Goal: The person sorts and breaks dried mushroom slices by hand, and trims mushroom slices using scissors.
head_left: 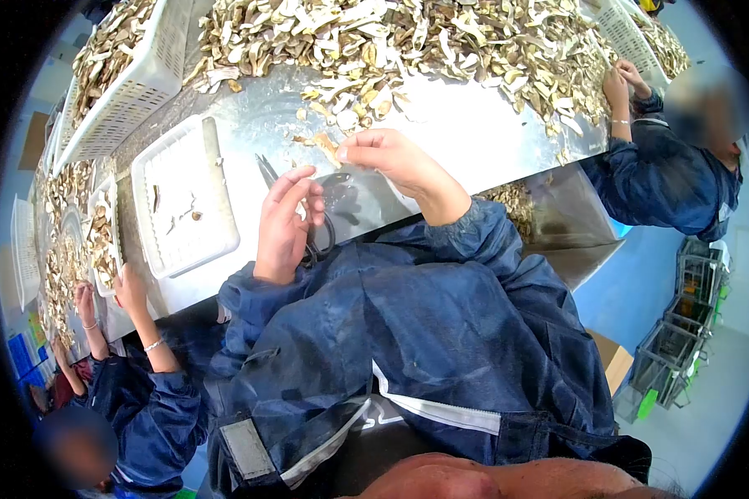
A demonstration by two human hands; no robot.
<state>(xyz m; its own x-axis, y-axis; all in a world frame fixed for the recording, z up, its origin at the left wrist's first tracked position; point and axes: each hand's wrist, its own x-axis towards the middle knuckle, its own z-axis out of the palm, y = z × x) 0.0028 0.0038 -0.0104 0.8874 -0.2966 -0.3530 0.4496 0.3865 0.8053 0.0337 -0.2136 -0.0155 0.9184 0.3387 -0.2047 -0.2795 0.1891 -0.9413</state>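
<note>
The dark blue jacket [441, 333] of the person is nearest, at the near edge of the metal worktop [483, 125]. Above this edge, the right hand [399, 162] pinches a brownish mushroom slice [326, 147] between thumb and fingers. The left hand [287, 220] is half curled; I cannot tell if it grips something. Beside it lie scissors [329, 239], their handle by the near edge. A heap of mushroom slices [391, 41] covers the far side.

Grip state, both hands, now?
Left hand: loosely curled; can't tell whether it holds anything.
Right hand: closed, pinching a brownish slice at the fingertips.
</note>
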